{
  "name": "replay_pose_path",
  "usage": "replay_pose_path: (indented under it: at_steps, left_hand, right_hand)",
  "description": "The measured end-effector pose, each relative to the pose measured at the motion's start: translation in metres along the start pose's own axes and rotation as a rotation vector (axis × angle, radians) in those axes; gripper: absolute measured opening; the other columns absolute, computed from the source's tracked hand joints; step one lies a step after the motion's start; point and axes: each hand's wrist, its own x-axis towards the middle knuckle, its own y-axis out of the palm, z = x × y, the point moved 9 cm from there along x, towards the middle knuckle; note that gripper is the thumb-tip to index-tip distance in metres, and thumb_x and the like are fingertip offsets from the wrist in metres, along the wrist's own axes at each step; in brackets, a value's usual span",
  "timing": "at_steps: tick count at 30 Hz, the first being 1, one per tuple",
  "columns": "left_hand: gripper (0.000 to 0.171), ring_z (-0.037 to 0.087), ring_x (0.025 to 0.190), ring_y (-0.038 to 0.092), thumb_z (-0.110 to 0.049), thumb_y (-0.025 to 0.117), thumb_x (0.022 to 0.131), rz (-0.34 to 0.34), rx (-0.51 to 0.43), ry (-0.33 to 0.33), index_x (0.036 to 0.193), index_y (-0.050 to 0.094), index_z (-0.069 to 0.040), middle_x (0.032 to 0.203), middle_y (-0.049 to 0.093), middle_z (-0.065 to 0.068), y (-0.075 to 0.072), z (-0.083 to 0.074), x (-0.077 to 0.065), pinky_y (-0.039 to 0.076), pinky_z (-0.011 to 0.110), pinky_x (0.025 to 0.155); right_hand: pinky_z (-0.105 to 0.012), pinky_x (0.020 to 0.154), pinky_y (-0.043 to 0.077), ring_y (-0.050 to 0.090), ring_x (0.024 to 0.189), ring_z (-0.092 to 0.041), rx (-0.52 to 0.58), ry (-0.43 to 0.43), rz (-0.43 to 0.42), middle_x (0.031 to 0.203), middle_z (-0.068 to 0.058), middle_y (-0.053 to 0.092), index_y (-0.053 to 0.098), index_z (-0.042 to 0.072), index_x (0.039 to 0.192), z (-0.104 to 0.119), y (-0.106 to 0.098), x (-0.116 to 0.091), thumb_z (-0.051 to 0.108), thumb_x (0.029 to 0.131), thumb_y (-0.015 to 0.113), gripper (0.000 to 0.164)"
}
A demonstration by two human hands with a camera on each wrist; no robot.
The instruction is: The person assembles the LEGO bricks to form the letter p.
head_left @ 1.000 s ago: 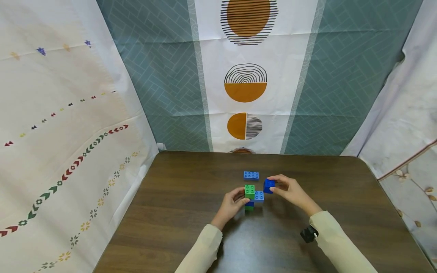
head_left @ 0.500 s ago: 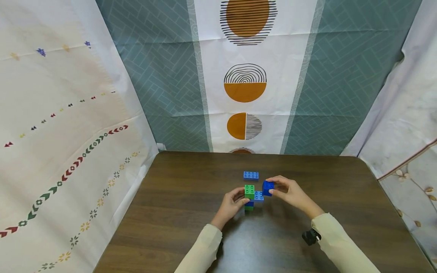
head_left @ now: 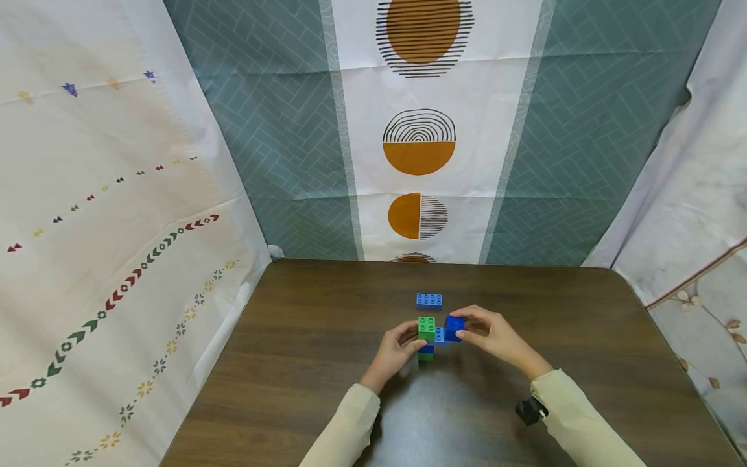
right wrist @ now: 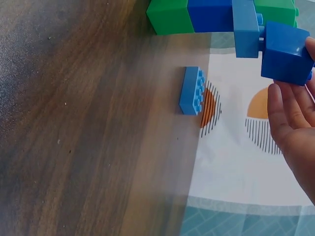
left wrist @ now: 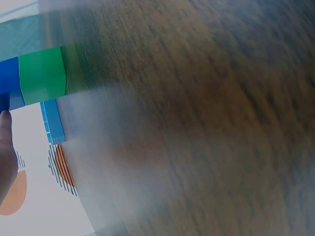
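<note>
In the head view my left hand [head_left: 392,355] grips a stack of toy building bricks from the left. The stack has a green brick [head_left: 426,327] on top, a light blue brick [head_left: 439,335] jutting right below it, then a dark blue brick [right wrist: 210,15] and a green bottom brick [right wrist: 170,16]. My right hand [head_left: 493,334] pinches another dark blue brick [right wrist: 286,52] over the jutting end. In the right wrist view this brick sits slightly tilted at the light blue studs, which still show between the two. A fingertip [left wrist: 6,127] shows beside the stack in the left wrist view.
A loose light blue brick [head_left: 428,300] lies on the brown table [head_left: 303,363] behind the stack, studs up. A patterned cloth [head_left: 280,162] hangs beyond the table's far edge, with pale cloths [head_left: 87,227] at the sides.
My right hand has moved left and nearer to me, bringing its dark blue brick from beside the stack to over the jutting light blue brick. The left hand and stack have stayed put.
</note>
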Motion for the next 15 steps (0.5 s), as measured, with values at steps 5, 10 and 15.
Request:
replay_pose_path:
  at_steps: [5,10,15]
  left_hand:
    - [0.034,0.031,0.112,0.06,-0.004,0.066,0.09,0.006,-0.019,0.001,0.122,0.06,0.004,0.119,0.063,0.021,0.001,-0.018,-0.005,0.05,0.031,0.094]
    - [0.034,0.033,0.113,0.059,-0.003,0.066,0.09,0.01,-0.024,-0.011,0.122,0.059,0.006,0.119,0.063,0.022,0.0,-0.031,-0.009,0.05,0.032,0.095]
    - [0.034,0.033,0.112,0.06,-0.003,0.066,0.09,0.007,-0.017,-0.005,0.121,0.06,0.006,0.118,0.063,0.022,0.0,-0.033,-0.009,0.05,0.033,0.095]
  right_hand:
    - [-0.023,0.087,0.051,0.062,0.099,-0.023,0.001,-0.02,0.001,0.117,-0.006,0.062,0.062,0.012,0.124,0.001,0.002,0.0,0.019,0.09,0.069,0.035]
    - [-0.033,0.088,0.054,0.062,0.098,-0.022,0.003,-0.023,0.007,0.116,-0.006,0.062,0.061,0.01,0.124,0.0,0.003,0.0,0.017,0.09,0.069,0.036]
    - [-0.044,0.087,0.054,0.062,0.095,-0.022,0.014,-0.039,0.008,0.114,-0.006,0.062,0.062,0.012,0.123,0.002,0.005,0.002,0.015,0.089,0.07,0.035]
